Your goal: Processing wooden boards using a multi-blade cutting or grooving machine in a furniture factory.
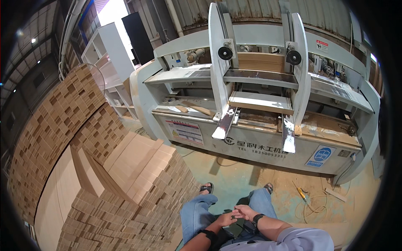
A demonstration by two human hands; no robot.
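Note:
My left hand (226, 219) and my right hand (246, 212) meet over my lap, between my jean-clad knees. Their fingers are loosely curled and touch each other at the tips. No object shows in either hand. A black band circles my left forearm, and a dark watch (258, 217) is on my right wrist. Left of my legs stands a large stack of wooden strips (163, 192). Ahead is a pale grey woodworking machine (259, 138), with a white-topped board (260, 100) lying across its middle, between two upright arms.
Taller wood stacks (54, 108) rise at the far left. A yellow-handled air tool (302, 193) with a coiled hose lies on the dusty floor at right, near a loose wood strip (336, 194). White shelving (106, 62) stands behind the stacks. Two dark-topped rails jut from the machine's front.

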